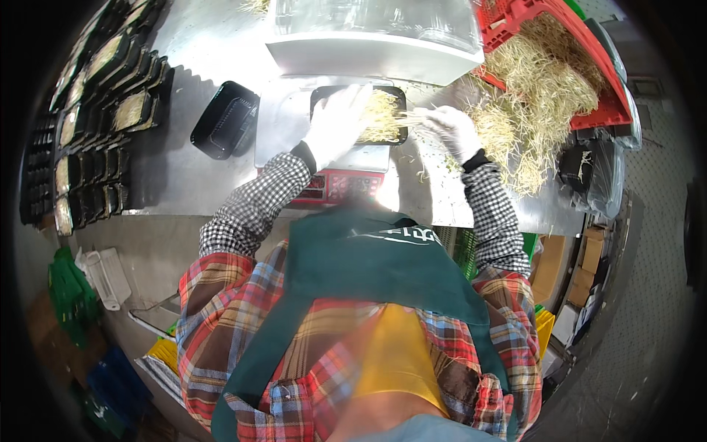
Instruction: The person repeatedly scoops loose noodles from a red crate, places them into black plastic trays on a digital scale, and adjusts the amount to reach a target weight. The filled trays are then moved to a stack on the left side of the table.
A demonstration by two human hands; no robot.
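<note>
A black plastic tray (pixel 401 136) holding pale bean sprouts (pixel 381 117) rests on the metal platform of a red weighing scale (pixel 353 185). My left hand (pixel 338 124), in a white glove, lies over the tray's left part and touches the sprouts; whether its fingers grip any is hidden. Just right of the tray, my right hand (pixel 450 130), also gloved, pinches a few thin sprouts that reach towards the tray's right rim. Beside it a large heap of sprouts (pixel 544 110) spills from a tipped red plastic crate (pixel 605 116) onto the metal table.
An empty black tray (pixel 225 120) stands left of the scale. Stacks of filled, wrapped trays (pixel 94 171) line the table's left end. A metal-edged box (pixel 375 55) with clear plastic stands behind the scale. Wrapped black trays (pixel 599 177) sit at the right edge.
</note>
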